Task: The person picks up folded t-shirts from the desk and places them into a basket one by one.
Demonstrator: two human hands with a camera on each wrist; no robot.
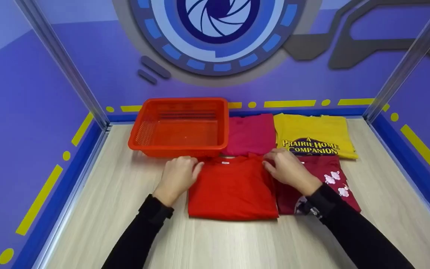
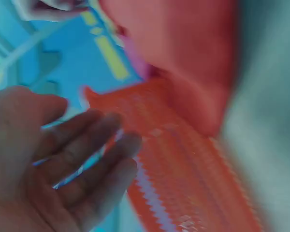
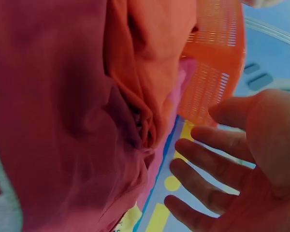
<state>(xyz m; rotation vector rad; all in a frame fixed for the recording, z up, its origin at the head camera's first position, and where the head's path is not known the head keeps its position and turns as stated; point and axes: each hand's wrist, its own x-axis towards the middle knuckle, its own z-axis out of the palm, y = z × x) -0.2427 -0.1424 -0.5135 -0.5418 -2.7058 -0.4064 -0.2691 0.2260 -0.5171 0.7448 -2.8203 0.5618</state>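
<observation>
I noted the red shirt (image 1: 233, 190) lay between left hand (image 1: 177, 175) and right hand (image 1: 289, 169), broader crosswise, bodyward of their fingers (loose, gripping nothing); neither seemed nearer.

The red shirt (image 1: 233, 192) is plain, the yellow shirt (image 1: 315, 127) has words (image 1: 310, 150), the dark red shirt (image 1: 319, 166) has pale pink flowers (image 1: 335, 175), the basket (image 1: 179, 152) is orange-red
</observation>
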